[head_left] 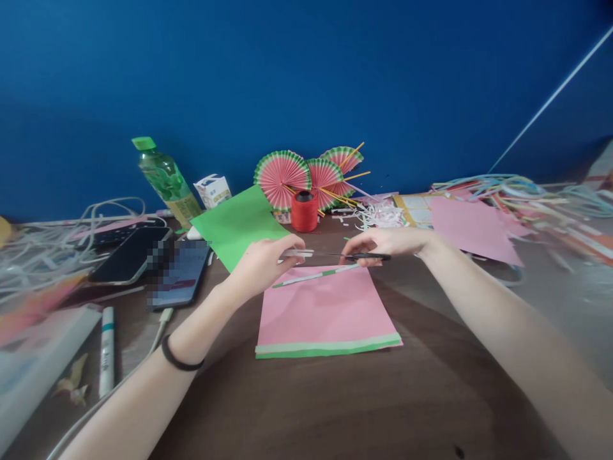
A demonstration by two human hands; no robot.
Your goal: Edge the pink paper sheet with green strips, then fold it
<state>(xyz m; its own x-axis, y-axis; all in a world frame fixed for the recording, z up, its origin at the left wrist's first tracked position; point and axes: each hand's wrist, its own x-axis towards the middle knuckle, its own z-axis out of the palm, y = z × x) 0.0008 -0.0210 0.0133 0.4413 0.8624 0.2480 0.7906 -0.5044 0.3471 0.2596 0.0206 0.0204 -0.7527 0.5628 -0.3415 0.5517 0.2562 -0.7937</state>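
Note:
My left hand (271,259) pinches a few short white strips (301,253) above the far edge of a pink paper sheet (320,306). Dark-handled scissors (376,257) are in my right hand (378,243), their thin blades pointing left toward the strips. Whether the blades touch them I cannot tell. A narrow green-and-white strip (311,277) lies slantwise across the pink sheet's far part. Bands of pale and bright green (330,347) run along the sheet's near edge. Behind my left hand rests a bright green sheet (239,223).
Against the blue wall stand pleated pink-and-green paper fans (282,179) and a red thread spool (304,212). White paper scraps (380,214) lie behind my right hand. Phones (179,275), a marker (107,351) and a green-capped bottle (167,179) are at left. More pink paper (472,227) lies right.

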